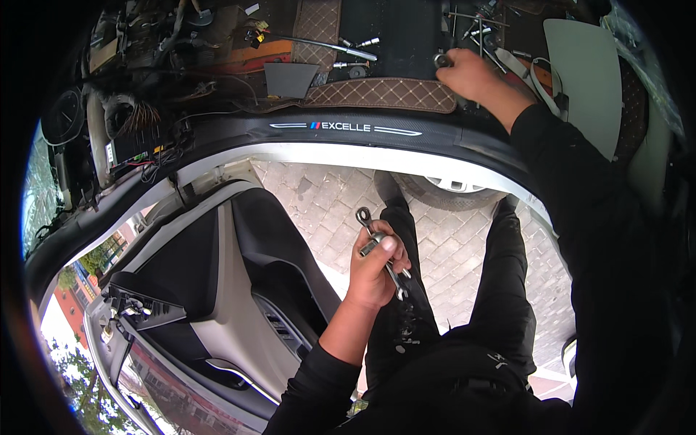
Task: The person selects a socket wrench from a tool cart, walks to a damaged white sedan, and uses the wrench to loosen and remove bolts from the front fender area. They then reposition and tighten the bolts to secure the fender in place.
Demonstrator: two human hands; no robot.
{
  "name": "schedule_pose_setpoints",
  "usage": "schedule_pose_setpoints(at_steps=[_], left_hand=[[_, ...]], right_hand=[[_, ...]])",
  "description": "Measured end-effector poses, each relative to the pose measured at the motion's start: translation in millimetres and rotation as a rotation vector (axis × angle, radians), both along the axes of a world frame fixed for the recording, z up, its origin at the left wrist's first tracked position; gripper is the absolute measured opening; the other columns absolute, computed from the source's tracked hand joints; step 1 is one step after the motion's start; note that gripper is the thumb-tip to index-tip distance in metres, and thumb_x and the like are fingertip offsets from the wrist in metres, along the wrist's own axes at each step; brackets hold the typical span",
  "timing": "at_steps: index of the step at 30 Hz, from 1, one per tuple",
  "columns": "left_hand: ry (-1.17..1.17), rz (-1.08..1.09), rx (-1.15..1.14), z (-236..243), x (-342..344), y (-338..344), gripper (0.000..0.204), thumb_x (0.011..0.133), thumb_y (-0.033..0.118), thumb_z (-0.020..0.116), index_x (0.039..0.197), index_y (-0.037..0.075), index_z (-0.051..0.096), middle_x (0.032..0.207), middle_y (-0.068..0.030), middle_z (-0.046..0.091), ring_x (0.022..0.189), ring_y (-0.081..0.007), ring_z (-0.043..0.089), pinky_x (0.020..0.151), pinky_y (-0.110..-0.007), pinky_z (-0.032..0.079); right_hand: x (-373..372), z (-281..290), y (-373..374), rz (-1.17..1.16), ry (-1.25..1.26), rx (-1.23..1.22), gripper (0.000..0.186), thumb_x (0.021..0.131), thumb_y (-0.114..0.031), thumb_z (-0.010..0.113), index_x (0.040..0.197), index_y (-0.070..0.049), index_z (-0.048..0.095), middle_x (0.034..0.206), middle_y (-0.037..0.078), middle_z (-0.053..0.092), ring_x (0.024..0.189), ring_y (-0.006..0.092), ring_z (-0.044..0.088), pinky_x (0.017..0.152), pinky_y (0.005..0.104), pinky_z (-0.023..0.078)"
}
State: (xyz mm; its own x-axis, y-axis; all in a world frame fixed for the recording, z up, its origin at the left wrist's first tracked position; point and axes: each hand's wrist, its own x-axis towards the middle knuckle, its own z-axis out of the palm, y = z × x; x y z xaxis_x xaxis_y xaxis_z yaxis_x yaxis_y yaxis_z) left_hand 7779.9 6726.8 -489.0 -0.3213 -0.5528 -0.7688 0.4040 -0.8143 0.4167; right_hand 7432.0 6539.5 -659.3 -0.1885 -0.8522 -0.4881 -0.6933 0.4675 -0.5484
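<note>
Largest first: one open car door with a black-and-beige panel (233,293) on the near left, its near part cut off by the dark rim. Far side, one black door sill (243,132) hides the upper part of one black tyre (435,196). Far right, one pale grey flat panel (580,69); left of it, beyond the sill, one brown quilted strip with light stitching (384,95).

Our right arm reaches far over the sill; the right hand (475,75) is back-up, fingers curled together on one small round metal piece (441,61), mostly covered, kind unclear. Our left forearm rises from the near edge; the left hand (377,272), above the left thigh, has fingers clamped on one silver ring-ended wrench (396,280), middle hidden. We note a second shiny metal piece (368,246) by the thumb, shape unreadable. Loose tools in the shadowed far left: too dark to count.
</note>
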Motion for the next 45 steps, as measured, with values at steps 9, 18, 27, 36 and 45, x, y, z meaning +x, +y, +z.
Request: schedule_pose_setpoints(at_steps=[9,18,27,36,45], left_hand=[[-0.41,-0.3,-0.263,99,47,15,0.032,0.097,0.005,0.083,0.125,0.003,0.067,0.107,-0.0061,0.073,0.078,-0.0095,0.064,0.071,-0.025,0.053],[-0.343,-0.184,-0.693,200,27,192,0.039,0.095,0.004,0.083,0.132,-0.003,0.071,0.148,-0.0116,0.061,0.122,-0.0179,0.069,0.106,-0.036,0.057],[-0.375,0.155,-0.564,326,32,368,0.031,0.098,0.012,0.075,0.124,0.001,0.063,0.115,-0.0148,0.076,0.062,-0.0078,0.057,0.058,-0.025,0.048],[-0.237,0.231,-0.809,370,119,535,0.038,0.098,-0.001,0.075,0.127,0.008,0.052,0.12,-0.0117,0.071,0.104,-0.0115,0.062,0.09,-0.032,0.054],[-0.797,0.1,-1.079,368,260,756,0.041,0.091,0.01,0.093,0.117,0.005,0.062,0.105,-0.0076,0.076,0.087,-0.0154,0.071,0.078,-0.035,0.058]], right_hand=[[185,236,229,0.049,-0.854,0.23,0.024,0.087,-0.017,0.071,0.103,0.001,0.068,0.085,0.016,0.072,0.079,0.0272,0.071,0.075,0.044,0.055],[172,377,353,0.426,-0.789,0.108,0.057,0.096,-0.006,0.066,0.152,-0.013,0.064,0.132,0.013,0.077,0.124,0.0257,0.073,0.108,0.0385,0.054],[161,482,499,0.465,-1.166,0.289,0.039,0.098,0.005,0.052,0.136,-0.004,0.055,0.123,0.01,0.064,0.096,0.0145,0.062,0.084,0.0329,0.057],[227,555,632,0.345,-1.127,0.155,0.025,0.112,-0.016,0.065,0.129,0.0,0.055,0.118,0.016,0.076,0.082,0.0139,0.072,0.069,0.0294,0.058],[420,533,843,0.415,-1.26,0.212,0.04,0.108,-0.042,0.078,0.103,-0.004,0.065,0.078,0.002,0.064,0.067,0.008,0.057,0.058,0.0264,0.045]])
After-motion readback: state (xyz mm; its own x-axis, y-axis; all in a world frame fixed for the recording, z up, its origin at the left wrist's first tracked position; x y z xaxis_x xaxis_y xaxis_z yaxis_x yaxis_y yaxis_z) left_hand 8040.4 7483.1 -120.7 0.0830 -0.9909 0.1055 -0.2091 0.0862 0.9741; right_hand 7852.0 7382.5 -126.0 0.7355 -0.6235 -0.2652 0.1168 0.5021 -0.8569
